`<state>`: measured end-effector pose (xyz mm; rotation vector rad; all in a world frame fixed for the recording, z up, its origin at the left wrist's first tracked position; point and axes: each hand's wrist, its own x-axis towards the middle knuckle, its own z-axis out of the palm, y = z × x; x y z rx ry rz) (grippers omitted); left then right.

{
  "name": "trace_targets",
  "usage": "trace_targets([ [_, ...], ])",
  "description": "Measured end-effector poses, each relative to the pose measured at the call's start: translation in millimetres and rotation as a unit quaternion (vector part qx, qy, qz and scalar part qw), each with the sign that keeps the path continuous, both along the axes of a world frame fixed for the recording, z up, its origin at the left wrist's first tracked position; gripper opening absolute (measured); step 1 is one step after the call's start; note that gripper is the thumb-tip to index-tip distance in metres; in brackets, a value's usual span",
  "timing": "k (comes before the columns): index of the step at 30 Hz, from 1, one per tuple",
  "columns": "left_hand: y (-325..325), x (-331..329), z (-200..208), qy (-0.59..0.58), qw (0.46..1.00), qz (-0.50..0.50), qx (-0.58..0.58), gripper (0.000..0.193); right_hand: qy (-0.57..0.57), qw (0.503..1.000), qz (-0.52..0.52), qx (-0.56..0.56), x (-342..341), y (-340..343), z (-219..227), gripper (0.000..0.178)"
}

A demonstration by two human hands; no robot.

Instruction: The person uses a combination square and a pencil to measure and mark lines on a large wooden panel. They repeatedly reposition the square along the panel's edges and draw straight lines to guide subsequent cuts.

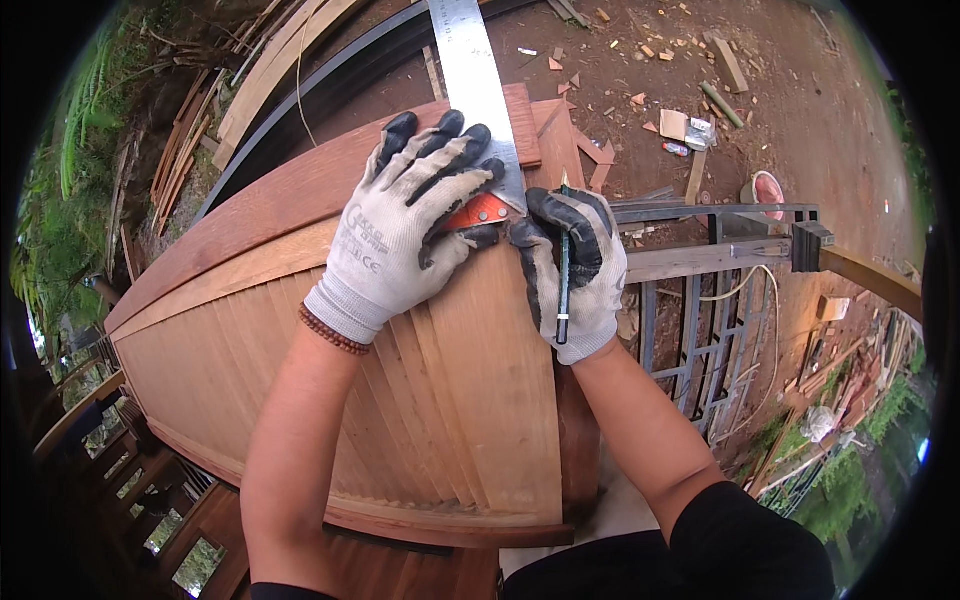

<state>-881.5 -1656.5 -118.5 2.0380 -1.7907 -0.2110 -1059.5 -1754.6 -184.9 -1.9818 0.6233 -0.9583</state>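
Pressing the square [475,80] flat over the far right corner of the wooden panel [490,380] with the left hand [400,220] splayed, clasping the pencil [564,290] among the right hand's [590,265] curled fingers, and ideally spreading pressure evenly to steady the orange handle [478,212].

a wooden panel [500,400] carries a steel square [476,85] with an orange handle [474,214] at its one o'clock edge.
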Motion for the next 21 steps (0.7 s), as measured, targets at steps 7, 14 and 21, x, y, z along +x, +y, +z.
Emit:
trace_targets([
  [7, -1.4, 0.1, 1.6, -0.006, 1.000, -0.010, 0.008, 0.053, -0.034, 0.999, 0.005, -0.027, 0.5, -3.0, -0.6, 0.033],
  [14, -3.5, -0.8, -0.1, -0.004, 1.000, -0.017, -0.007, 0.051, -0.051, 0.998, 0.002, -0.034, 1.2, -3.8, -5.6, 0.037],
  [21, -5.4, -2.7, 2.1, -0.013, 1.000, -0.013, 0.003, 0.052, -0.040, 0.999, 0.010, -0.011, -2.3, -3.9, -7.4, 0.040],
])
